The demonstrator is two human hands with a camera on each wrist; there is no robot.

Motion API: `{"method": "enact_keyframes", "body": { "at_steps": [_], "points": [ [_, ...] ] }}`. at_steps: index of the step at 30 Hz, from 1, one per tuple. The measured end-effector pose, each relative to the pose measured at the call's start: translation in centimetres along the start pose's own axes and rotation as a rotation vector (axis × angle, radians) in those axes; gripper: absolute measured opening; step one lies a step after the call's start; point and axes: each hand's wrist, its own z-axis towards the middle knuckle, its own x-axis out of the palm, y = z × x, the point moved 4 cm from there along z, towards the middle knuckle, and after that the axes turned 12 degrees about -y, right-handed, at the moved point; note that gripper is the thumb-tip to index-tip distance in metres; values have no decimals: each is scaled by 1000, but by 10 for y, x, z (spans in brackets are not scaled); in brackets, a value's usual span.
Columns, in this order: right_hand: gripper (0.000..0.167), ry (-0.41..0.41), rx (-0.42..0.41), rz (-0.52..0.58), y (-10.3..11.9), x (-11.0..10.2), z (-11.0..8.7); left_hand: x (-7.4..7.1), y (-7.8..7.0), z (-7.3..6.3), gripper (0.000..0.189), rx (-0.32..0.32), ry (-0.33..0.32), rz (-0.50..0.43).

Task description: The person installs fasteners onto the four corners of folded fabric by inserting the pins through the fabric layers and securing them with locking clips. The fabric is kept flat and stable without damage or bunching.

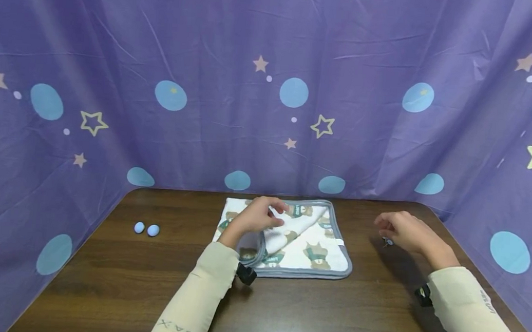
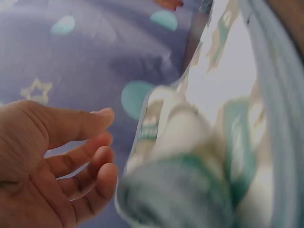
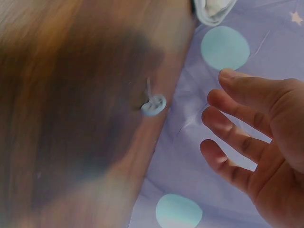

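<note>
A white blanket (image 1: 325, 252) with bear prints and grey edging lies folded on the table, its left part turned back into a loose roll (image 2: 175, 190). My left hand (image 1: 259, 216) is above the blanket, fingers loosely bent, with nothing between thumb and fingertips; its left wrist view shows the hand (image 2: 61, 161) beside the roll. On the right, my right hand (image 1: 402, 231) hovers with relaxed fingers over a small pale-blue round piece with a thin spike (image 3: 154, 105). That hand (image 3: 251, 128) holds nothing. The spiked piece lies on the table, apart from the fingers.
Two small light-blue balls (image 1: 152, 230) sit side by side on the left part of the brown wooden table (image 1: 183, 294). A purple curtain (image 1: 213, 131) with stars and blue dots stands around the table's back and sides.
</note>
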Motion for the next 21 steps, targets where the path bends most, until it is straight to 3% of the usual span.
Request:
{"method": "enact_keyframes", "body": {
  "at_steps": [4, 9, 16, 21],
  "points": [
    [15, 12, -13, -28, -3, 0, -4, 17, -21, -3, 33, 82, 111, 35],
    [16, 17, -44, -56, -8, 4, -9, 38, -35, -7, 30, 162, 198, 85],
    [22, 20, -74, -96, -16, 11, -18, 68, -41, -12, 27, 192, 301, 133],
    [24, 41, -82, -102, -19, 16, -22, 81, -45, -17, 27, 200, 360, 166]
  ]
}}
